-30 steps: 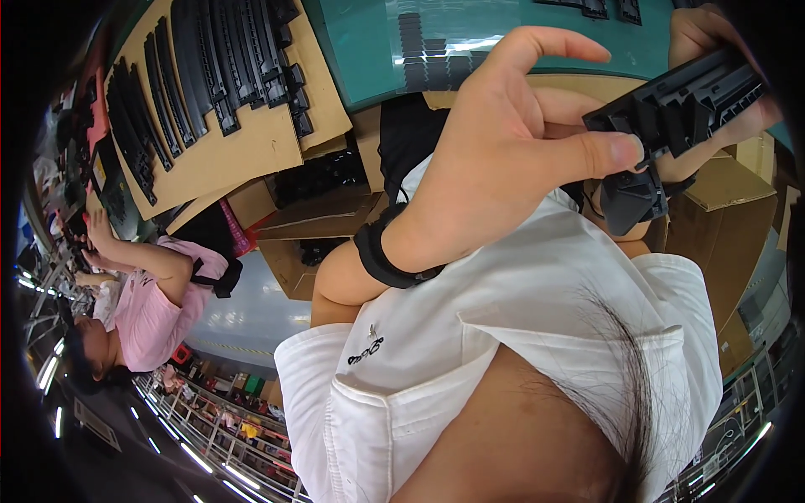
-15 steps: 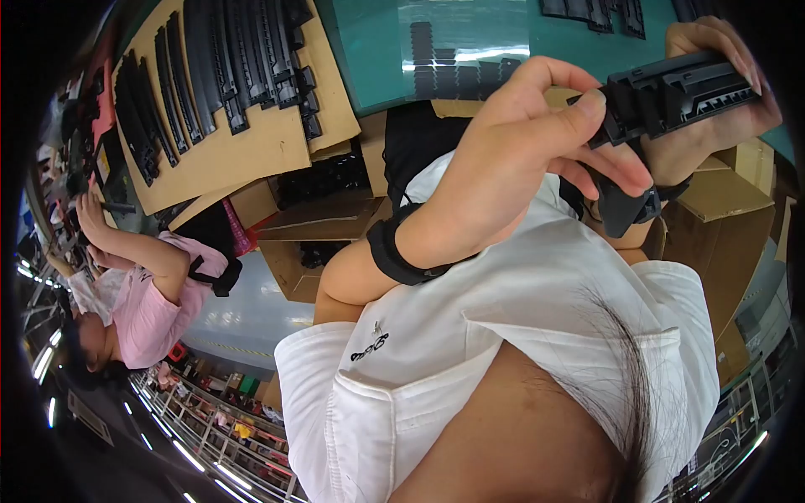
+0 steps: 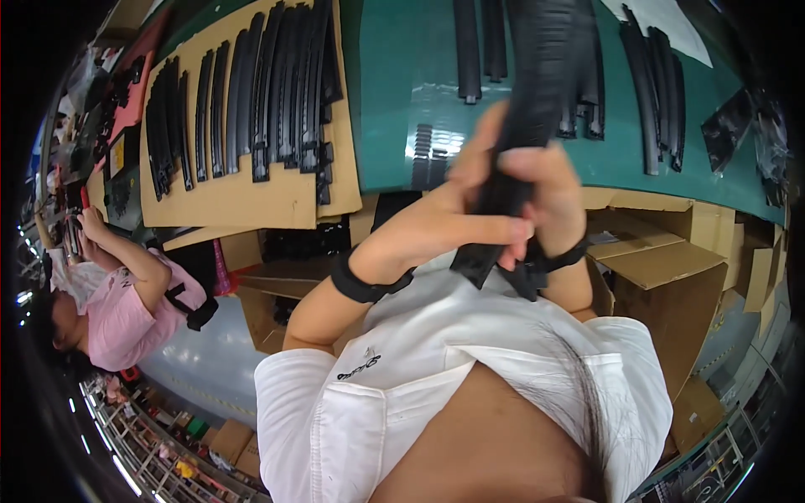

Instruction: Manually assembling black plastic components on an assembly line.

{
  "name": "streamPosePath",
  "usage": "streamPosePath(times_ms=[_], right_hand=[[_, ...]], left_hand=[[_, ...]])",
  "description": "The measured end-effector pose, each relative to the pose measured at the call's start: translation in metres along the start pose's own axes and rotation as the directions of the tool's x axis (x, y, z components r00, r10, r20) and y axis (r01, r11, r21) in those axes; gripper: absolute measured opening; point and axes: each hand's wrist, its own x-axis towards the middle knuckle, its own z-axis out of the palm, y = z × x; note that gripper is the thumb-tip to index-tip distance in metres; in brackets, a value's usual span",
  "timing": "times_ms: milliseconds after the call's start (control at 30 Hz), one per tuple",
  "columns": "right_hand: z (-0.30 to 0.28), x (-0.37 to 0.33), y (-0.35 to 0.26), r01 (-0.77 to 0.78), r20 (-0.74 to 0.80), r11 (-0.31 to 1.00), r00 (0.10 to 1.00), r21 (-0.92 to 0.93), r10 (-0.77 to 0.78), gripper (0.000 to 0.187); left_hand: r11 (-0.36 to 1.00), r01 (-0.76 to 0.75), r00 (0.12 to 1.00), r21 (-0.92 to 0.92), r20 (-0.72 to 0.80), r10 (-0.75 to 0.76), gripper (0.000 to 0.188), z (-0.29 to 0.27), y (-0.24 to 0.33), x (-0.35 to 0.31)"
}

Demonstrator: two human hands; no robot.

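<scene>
On the green tabletop (image 3: 386, 126) lie black strips (image 3: 469, 59), in the middle and toward the right edge, where also clear plastic (image 3: 771, 138) rests. A cardboard sheet (image 3: 235, 205) covers its left part, passing the near edge.

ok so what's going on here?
The person's left hand and right hand are both gripping a long black piece; it's blurred, so I can't tell if it's more than one. Black strips lie side by side on a cardboard sheet to the left, and more lie on the green table. A co-worker in a pink top is off to the left.
</scene>
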Motion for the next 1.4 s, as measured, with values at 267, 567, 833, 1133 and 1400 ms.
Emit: streamPosePath(times_ms=[267, 567, 833, 1133, 1400], right_hand=[[-0.059, 0.004, -0.058, 0.049, -0.232, 0.567, 0.881, -0.823, -0.412, 0.055], [-0.189, 0.006, -0.122, -0.552, -0.535, 0.144, 0.660, -0.822, -0.527, 0.093], [-0.201, 0.025, -0.091, -0.595, -0.483, -0.144, 0.751, -0.791, -0.450, 0.107], [-0.250, 0.001, -0.058, -0.411, -0.460, 0.209, 0.761, -0.887, -0.457, 0.084], [-0.160, -0.008, -0.043, -0.111, -0.467, 0.623, 0.764, -0.775, -0.445, 0.046]], left_hand=[[0.753, 0.098, 0.712, 0.650, -0.575, 0.403, 0.054, -0.052, 0.075, -0.045], [0.000, 0.696, 0.453, 0.718, -0.440, 0.775, 0.082, -0.246, 0.134, -0.100], [-0.093, 0.702, 0.481, 0.706, -0.374, 0.793, 0.081, -0.272, 0.119, -0.120], [-0.368, 0.449, 0.601, 0.814, 0.029, 0.799, 0.057, -0.136, 0.098, -0.117], [0.162, -0.088, 0.795, 0.983, -0.029, 0.606, 0.057, -0.021, 0.023, -0.074]])
